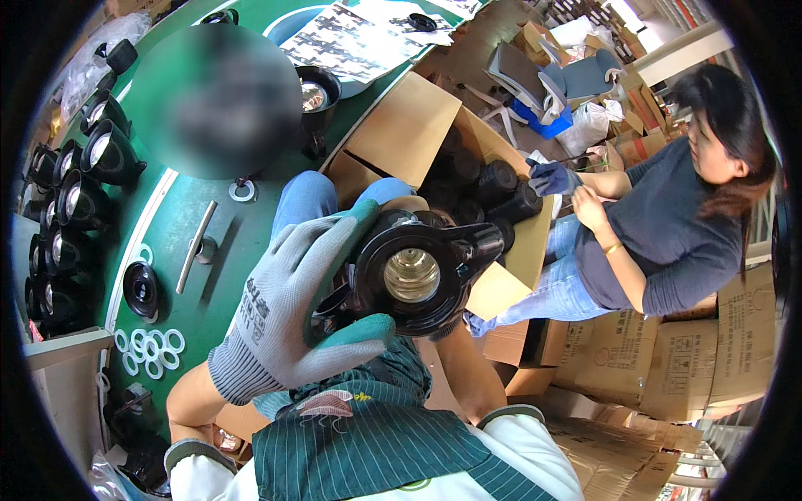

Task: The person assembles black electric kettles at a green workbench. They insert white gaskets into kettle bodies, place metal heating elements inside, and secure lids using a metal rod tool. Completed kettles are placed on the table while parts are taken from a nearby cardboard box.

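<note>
From the head camera I see my left hand (288, 305), in a grey glove with green fingertips, wrapped around a black flask top (413, 271) held over my lap, its open mouth and long axis facing straight up at me, spout pointing right. My right hand is hidden behind the piece, so I cannot tell its grip. The green counter (209, 275) edge runs close on the left; an open cardboard box (409, 129) of black parts crowds ahead, a co-worker (668, 217) right.
</note>
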`<control>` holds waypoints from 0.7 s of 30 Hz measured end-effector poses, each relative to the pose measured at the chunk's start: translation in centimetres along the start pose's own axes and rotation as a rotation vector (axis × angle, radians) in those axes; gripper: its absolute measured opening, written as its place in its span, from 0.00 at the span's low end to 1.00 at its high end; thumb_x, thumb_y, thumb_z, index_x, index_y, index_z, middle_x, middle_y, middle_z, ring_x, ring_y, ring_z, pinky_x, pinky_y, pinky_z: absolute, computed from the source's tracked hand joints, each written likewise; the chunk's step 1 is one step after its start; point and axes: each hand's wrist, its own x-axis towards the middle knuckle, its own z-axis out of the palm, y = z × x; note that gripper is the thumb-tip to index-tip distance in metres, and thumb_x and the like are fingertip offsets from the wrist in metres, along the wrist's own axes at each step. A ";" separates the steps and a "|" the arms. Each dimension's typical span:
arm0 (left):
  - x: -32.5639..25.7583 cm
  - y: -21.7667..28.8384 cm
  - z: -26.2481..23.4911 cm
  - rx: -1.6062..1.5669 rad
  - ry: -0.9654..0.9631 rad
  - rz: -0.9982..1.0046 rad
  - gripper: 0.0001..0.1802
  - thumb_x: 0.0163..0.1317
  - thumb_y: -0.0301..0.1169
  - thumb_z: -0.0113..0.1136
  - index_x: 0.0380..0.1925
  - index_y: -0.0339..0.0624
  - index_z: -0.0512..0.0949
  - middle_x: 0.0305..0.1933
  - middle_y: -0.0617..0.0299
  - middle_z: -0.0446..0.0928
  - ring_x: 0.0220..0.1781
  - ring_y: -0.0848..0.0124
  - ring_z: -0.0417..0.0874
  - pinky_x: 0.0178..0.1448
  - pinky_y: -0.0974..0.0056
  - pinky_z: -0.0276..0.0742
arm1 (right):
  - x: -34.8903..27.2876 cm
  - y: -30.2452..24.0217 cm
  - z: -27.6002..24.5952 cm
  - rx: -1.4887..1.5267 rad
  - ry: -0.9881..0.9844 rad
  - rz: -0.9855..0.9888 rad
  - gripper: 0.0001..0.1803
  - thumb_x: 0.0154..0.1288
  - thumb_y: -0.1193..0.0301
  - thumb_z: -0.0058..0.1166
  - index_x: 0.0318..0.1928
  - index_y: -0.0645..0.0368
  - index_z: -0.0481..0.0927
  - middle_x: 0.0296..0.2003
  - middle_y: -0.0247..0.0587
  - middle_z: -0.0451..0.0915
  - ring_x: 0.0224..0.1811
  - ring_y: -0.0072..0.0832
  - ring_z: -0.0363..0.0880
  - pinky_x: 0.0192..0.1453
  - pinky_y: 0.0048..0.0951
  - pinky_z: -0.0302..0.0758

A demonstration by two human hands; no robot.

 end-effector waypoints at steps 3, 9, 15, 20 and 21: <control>-0.4 0.7 0.8 0.179 0.294 0.035 0.46 0.50 0.48 0.78 0.67 0.37 0.75 0.66 0.43 0.75 0.65 0.44 0.78 0.71 0.44 0.72 | 0.1 0.0 4.6 0.073 -0.116 -0.039 0.40 0.72 0.42 0.55 0.72 0.59 0.70 0.69 0.58 0.72 0.70 0.47 0.75 0.76 0.51 0.73; -0.4 3.6 3.3 0.535 0.399 -0.104 0.42 0.39 0.67 0.78 0.45 0.46 0.84 0.48 0.57 0.80 0.59 0.44 0.77 0.69 0.32 0.66 | 1.4 2.1 0.7 0.059 -0.045 -0.049 0.41 0.69 0.43 0.59 0.72 0.58 0.70 0.68 0.54 0.75 0.67 0.46 0.77 0.74 0.51 0.73; 0.6 1.7 1.7 0.395 0.464 0.186 0.28 0.33 0.57 0.83 0.27 0.51 0.83 0.37 0.65 0.80 0.49 0.52 0.79 0.60 0.46 0.72 | 0.1 3.0 0.7 0.063 -0.033 -0.046 0.42 0.67 0.45 0.62 0.73 0.58 0.70 0.70 0.53 0.73 0.70 0.47 0.75 0.76 0.50 0.71; -0.6 0.7 1.1 0.340 0.418 0.171 0.28 0.36 0.56 0.83 0.29 0.52 0.84 0.39 0.65 0.80 0.51 0.54 0.77 0.59 0.48 0.69 | 0.3 2.2 1.1 0.014 -0.062 -0.062 0.43 0.66 0.47 0.64 0.73 0.58 0.70 0.71 0.51 0.72 0.71 0.47 0.73 0.77 0.49 0.70; -1.0 0.3 0.9 0.322 0.404 0.165 0.28 0.36 0.56 0.83 0.30 0.52 0.84 0.40 0.64 0.80 0.52 0.54 0.77 0.60 0.48 0.69 | -0.3 0.8 1.6 -0.026 -0.071 -0.089 0.43 0.66 0.47 0.64 0.73 0.58 0.70 0.71 0.51 0.71 0.72 0.47 0.73 0.77 0.49 0.69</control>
